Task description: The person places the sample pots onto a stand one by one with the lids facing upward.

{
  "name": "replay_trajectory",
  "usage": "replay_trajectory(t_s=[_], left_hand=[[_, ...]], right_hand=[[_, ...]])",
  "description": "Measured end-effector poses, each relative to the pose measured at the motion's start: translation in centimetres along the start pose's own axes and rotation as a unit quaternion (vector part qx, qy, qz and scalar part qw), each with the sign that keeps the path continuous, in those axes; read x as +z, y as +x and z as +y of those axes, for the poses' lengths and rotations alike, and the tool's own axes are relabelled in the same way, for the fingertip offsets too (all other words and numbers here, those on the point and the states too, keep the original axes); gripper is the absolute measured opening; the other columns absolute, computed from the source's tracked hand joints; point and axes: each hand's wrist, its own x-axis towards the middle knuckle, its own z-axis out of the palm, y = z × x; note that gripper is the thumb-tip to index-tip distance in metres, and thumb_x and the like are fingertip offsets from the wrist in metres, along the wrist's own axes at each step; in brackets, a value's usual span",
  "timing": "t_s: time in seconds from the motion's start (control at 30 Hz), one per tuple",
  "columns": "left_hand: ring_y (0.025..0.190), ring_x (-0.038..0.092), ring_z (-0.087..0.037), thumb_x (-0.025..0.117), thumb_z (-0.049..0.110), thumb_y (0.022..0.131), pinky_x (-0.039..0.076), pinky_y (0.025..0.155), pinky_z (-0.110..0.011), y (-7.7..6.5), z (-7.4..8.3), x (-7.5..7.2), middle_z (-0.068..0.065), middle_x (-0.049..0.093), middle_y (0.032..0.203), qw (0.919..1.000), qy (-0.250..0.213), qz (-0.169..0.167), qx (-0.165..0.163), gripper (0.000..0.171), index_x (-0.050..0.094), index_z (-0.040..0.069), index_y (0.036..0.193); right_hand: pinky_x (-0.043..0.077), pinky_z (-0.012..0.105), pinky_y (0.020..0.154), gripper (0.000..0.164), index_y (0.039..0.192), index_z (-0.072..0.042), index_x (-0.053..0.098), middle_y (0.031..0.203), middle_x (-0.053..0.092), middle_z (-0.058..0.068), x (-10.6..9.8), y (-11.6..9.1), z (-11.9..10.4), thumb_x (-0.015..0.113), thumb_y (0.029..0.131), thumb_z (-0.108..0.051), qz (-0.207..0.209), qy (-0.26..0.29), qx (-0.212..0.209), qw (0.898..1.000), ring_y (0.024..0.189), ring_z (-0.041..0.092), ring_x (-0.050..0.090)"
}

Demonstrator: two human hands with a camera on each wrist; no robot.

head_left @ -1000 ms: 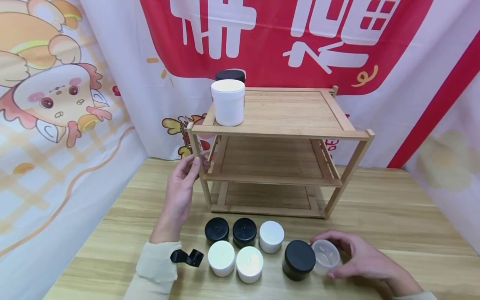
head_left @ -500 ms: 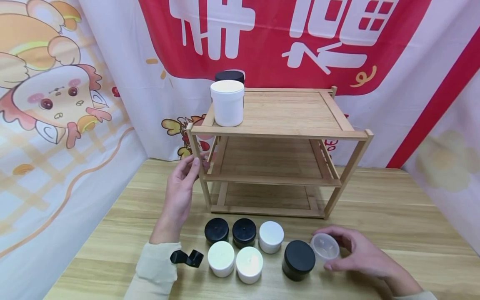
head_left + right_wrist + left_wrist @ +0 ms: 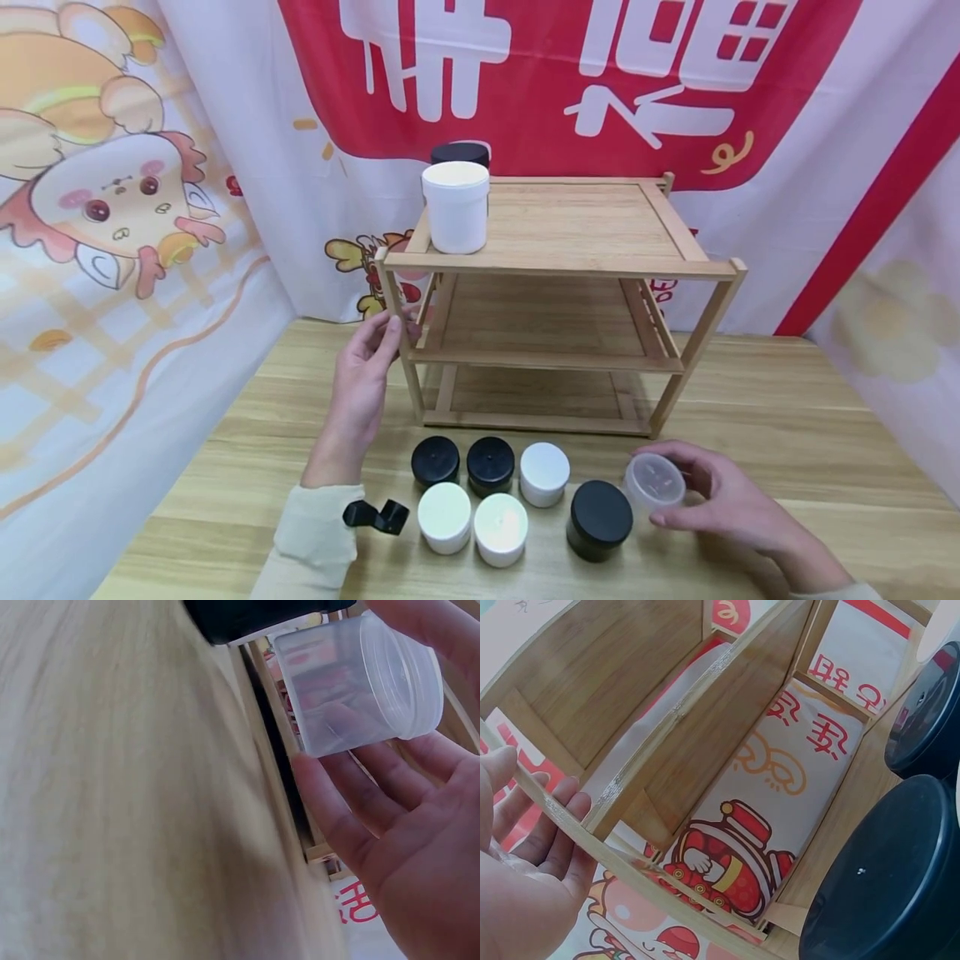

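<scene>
My left hand (image 3: 363,358) holds the left front post of a three-tier bamboo shelf (image 3: 540,265), thumb in front and fingers behind it. In the left wrist view the fingers (image 3: 546,838) wrap around the wooden post. At the right, my right hand (image 3: 712,496) grips a small clear plastic jar (image 3: 654,483) between thumb and fingers. The right wrist view shows this jar (image 3: 352,686) raised above the tabletop, its lid end toward the palm. Beside it stands a black-lidded jar (image 3: 600,518).
On the shelf's top tier are a white jar (image 3: 457,212) and a black-lidded jar (image 3: 461,152) behind it. Before the shelf stand two black jars (image 3: 435,460) and several white jars (image 3: 544,472). A printed curtain (image 3: 247,167) backs the wooden table (image 3: 255,450).
My right hand has lifted the clear jar a little, moving it slightly away from me, and the jar has tilted. My left hand stays on the shelf post.
</scene>
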Motion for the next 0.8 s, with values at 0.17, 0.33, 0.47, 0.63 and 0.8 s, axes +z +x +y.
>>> replay_trajectory(t_s=[0.17, 0.33, 0.47, 0.63, 0.8], left_hand=[[0.123, 0.064, -0.017, 0.057, 0.034, 0.113, 0.042, 0.117, -0.034, -0.1, -0.1, 0.0, -0.006, 0.073, 0.128, 1.0000, 0.006, -0.005, -0.006, 0.034, 0.065, 0.015, 0.140], [0.123, 0.065, -0.014, 0.057, 0.035, 0.113, 0.042, 0.117, -0.033, -0.1, -0.2, -0.2, -0.005, 0.073, 0.130, 1.0000, 0.007, -0.004, -0.006, 0.034, 0.064, 0.015, 0.140], [0.123, 0.065, -0.014, 0.057, 0.035, 0.113, 0.041, 0.118, -0.034, -0.1, -0.1, -0.3, -0.006, 0.072, 0.131, 1.0000, 0.007, -0.005, -0.004, 0.034, 0.064, 0.015, 0.140], [0.124, 0.064, -0.015, 0.057, 0.035, 0.113, 0.041, 0.119, -0.034, -0.1, 0.0, -0.3, -0.005, 0.072, 0.130, 0.9999, 0.010, -0.005, -0.005, 0.035, 0.064, 0.015, 0.141], [0.123, 0.064, -0.016, 0.057, 0.036, 0.113, 0.041, 0.118, -0.035, 0.0, 0.0, -0.2, 0.001, 0.074, 0.122, 0.9999, 0.007, -0.009, -0.003, 0.036, 0.064, 0.014, 0.141]], right_hand=[[0.057, 0.024, 0.091, 0.063, 0.143, -0.008, 0.061, 0.125, 0.075, 0.000, -0.5, -0.1, -1.1, 0.087, 0.086, -0.002, 0.033, -0.009, 0.006, 0.999, 0.108, 0.013, 0.072], [0.058, 0.025, 0.087, 0.061, 0.139, -0.006, 0.060, 0.118, 0.075, 0.000, -1.2, 0.6, -2.8, 0.086, 0.085, 0.004, 0.058, -0.007, -0.018, 0.998, 0.101, 0.014, 0.073], [0.061, 0.027, 0.081, 0.060, 0.139, -0.005, 0.059, 0.116, 0.075, -0.001, -1.9, 1.3, -4.7, 0.084, 0.086, 0.005, 0.070, -0.010, -0.020, 0.997, 0.098, 0.014, 0.074], [0.062, 0.028, 0.081, 0.060, 0.141, -0.007, 0.058, 0.117, 0.074, 0.000, -2.5, 2.0, -6.9, 0.084, 0.088, 0.003, 0.072, -0.018, -0.016, 0.997, 0.099, 0.016, 0.074], [0.062, 0.028, 0.081, 0.058, 0.142, -0.011, 0.059, 0.118, 0.074, 0.000, -3.3, 2.4, -8.7, 0.084, 0.091, -0.003, 0.081, -0.050, -0.003, 0.995, 0.100, 0.016, 0.073]])
